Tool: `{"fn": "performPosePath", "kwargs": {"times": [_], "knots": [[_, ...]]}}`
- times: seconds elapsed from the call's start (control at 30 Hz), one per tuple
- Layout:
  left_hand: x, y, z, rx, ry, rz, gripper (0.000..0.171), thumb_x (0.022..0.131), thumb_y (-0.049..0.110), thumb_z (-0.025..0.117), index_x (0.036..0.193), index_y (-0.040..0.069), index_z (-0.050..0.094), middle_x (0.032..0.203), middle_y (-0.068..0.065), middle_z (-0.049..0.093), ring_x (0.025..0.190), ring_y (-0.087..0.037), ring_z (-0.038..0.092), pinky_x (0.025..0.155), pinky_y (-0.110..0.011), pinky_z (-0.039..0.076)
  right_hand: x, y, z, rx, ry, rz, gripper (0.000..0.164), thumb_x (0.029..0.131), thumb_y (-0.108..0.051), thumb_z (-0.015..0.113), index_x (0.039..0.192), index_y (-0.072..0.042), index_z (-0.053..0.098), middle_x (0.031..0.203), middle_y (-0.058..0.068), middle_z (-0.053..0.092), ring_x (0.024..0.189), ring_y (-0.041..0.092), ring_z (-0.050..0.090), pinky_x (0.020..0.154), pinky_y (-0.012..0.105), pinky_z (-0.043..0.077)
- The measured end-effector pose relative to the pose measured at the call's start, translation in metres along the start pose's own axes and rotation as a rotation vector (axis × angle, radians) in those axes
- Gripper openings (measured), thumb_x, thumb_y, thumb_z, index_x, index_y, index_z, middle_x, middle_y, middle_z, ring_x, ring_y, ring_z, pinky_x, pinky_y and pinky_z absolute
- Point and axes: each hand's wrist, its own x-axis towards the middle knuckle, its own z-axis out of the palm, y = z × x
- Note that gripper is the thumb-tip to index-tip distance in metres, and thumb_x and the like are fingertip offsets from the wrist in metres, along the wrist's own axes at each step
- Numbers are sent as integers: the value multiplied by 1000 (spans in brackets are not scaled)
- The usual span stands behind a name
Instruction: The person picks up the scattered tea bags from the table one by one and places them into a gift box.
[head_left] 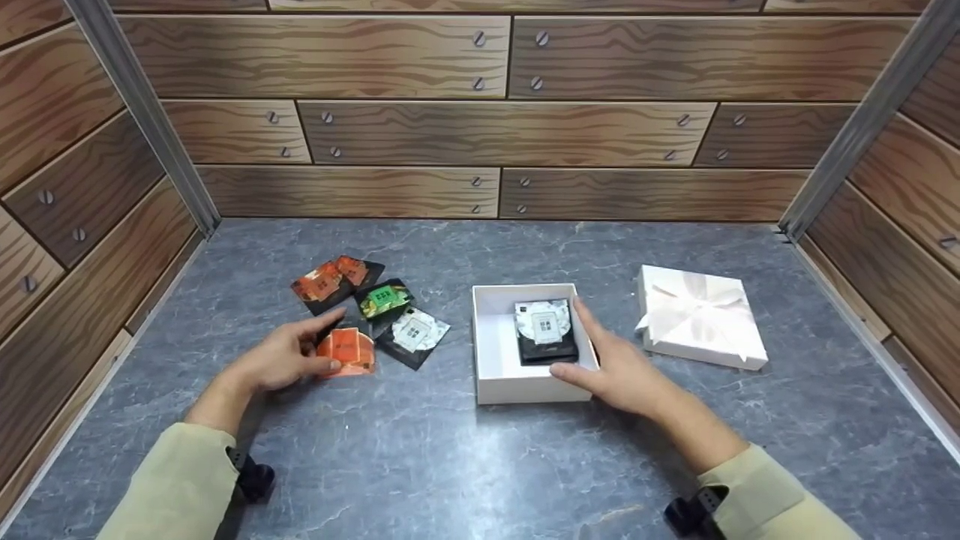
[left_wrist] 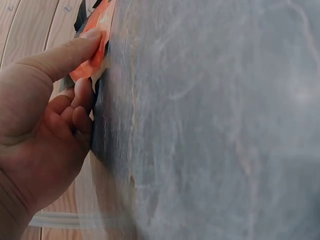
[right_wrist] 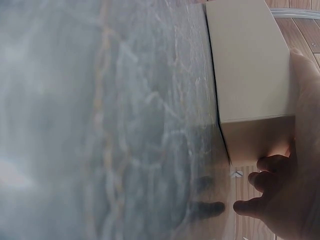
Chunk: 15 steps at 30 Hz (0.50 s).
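The left grip pinches the orange packet at the table. The right grip holds the white box, which contains a black-and-white packet.

No legible txt on pkts

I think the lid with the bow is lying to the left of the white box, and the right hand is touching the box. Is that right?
Not quite: the lid with the bow is lying to the right of the white box, as the head view shows. The right hand is touching the box, just as you said.
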Motion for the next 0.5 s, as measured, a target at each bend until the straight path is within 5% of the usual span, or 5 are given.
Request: {"fn": "performPosePath", "kwargs": {"times": [0.27,0.5], "knots": [[-3,-4,-2,-11,42,26,82,96,18,81,166,20,39,132,-19,64,93,-25,55,83,-38,49,0,-1,0,-10,2,3,112,94,-64,71,172,-14,9,155,38,44,139,55,47,116,66,36],[-1,-4,3,-15,95,33,78,96,14,81,164,18,44,101,-12,63,84,-24,53,68,-32,47,0,0,0,-7,9,-2,111,94,-63,72,172,-14,11,152,39,47,136,55,50,114,66,38]]}}
